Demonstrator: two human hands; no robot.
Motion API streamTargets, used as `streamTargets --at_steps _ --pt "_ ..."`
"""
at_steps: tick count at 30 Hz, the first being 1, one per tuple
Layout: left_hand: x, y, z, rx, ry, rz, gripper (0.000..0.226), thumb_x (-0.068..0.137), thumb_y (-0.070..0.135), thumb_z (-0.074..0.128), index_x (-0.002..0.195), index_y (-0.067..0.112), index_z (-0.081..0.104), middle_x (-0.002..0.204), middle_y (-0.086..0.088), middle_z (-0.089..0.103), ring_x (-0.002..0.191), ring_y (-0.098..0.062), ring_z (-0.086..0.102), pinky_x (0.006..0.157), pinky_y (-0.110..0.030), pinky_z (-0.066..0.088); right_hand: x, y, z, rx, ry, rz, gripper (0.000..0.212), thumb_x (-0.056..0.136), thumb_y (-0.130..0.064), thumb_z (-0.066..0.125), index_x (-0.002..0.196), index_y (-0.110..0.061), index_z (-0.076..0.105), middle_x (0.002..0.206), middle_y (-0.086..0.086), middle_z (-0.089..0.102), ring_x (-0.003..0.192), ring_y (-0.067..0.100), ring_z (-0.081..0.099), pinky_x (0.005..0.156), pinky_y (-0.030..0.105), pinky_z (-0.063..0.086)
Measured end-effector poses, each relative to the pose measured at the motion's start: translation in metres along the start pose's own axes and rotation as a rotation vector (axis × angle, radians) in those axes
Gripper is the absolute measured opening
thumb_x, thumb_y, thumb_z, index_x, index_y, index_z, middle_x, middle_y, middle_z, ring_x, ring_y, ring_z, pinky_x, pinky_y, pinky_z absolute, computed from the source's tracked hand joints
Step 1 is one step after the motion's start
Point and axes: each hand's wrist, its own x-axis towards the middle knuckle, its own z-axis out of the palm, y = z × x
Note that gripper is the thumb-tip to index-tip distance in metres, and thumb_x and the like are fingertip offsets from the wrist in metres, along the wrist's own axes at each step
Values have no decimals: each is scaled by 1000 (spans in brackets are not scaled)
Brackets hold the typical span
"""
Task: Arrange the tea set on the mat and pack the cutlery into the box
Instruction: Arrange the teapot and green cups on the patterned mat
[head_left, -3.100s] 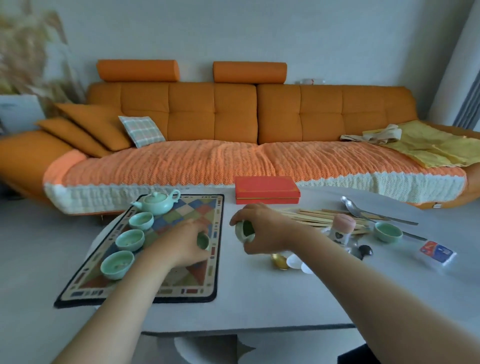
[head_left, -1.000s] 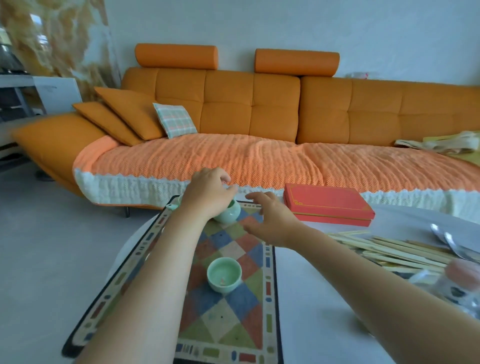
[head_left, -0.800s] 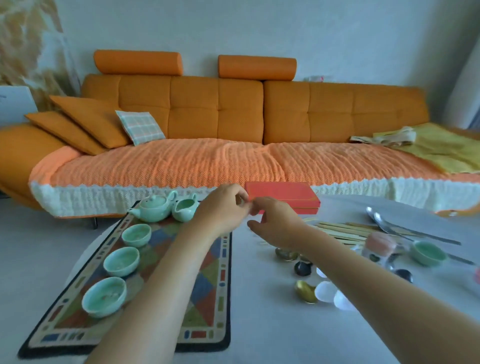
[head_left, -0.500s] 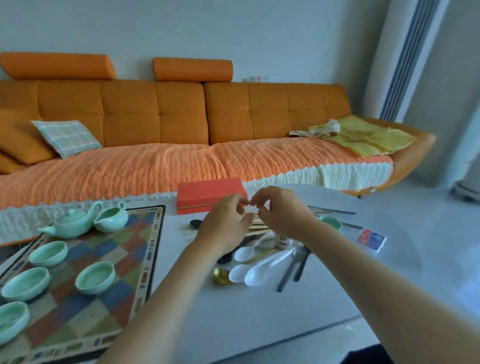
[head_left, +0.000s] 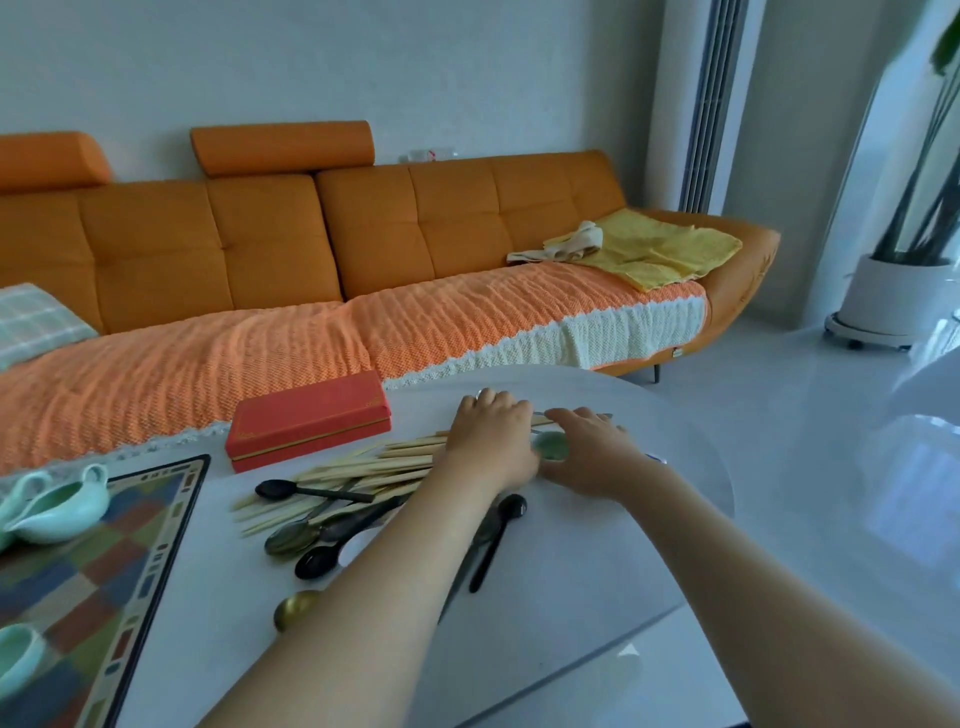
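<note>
Step in hand: both hands reach for the last celadon teacup (head_left: 551, 448), which sits off the mat on the white tabletop (head_left: 597, 545), at the far right end of the cutlery pile.
Left hand (head_left: 491, 441): palm down over the chopstick tips just left of the cup, fingers curled; whether it grips anything I cannot tell.
Right hand (head_left: 589, 457): spread loosely open, curving round the cup's right side, not yet closed on it.
Doing it well: pinch the rim from above, lift straight up so the bamboo chopsticks (head_left: 363, 467) are not dragged, then carry it left to the mat (head_left: 130, 561).
Materials: cup and pitcher (head_left: 57, 506) are glossy pale-green glaze, rounded and likely slippery; the mat is flat woven patchwork with a dark border.
Cutlery: slender pale sticks fanned over dark spoons (head_left: 317, 491), one brass-coloured bowl (head_left: 293, 608) nearer.
Box: red box (head_left: 309, 418), rectangular, lid shut, beyond the chopsticks.
</note>
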Motion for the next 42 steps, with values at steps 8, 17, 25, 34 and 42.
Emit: streamTargets --at_steps 8,17,25,34,42 --pt "1 -2 11 -94 -22 -50 46 91 35 52 134 19 48 132 -4 56 120 -27 50 100 -41 34 10 -7 1 187 45 -77 76 78 -40 76 143 -26 37 133 3 55 121 26 52 101 40 43" --pt "-32 -38 -34 -866 55 -131 38 88 31 55 126 35 57 126 6 56 111 -15 57 95 -41 50 -8 -56 -32 503 240 -254 73 71 -28 81 138 -27 50 123 -7 58 108 12 57 91 29 48" --pt "-110 -111 -51 -1052 223 -253 38 92 18 64 129 25 59 120 9 62 112 -9 58 97 -33 49 -19 -149 -32 419 201 -400 66 66 -59 80 122 -27 64 107 -11 64 96 9 60 81 24 50" --pt "-222 -197 -54 -795 192 -424 30 91 26 62 112 47 56 112 20 59 105 1 55 91 -25 44 -37 -272 23 456 -23 -579 43 70 -47 77 111 -36 68 101 -14 69 91 4 62 82 33 54" --pt "-314 -264 -31 -479 -32 -597 67 72 55 61 136 45 45 141 14 42 132 -11 37 105 -39 38 -57 -348 76 351 -178 -687 59 79 -42 77 132 -25 56 125 -1 61 112 20 58 95 34 48"
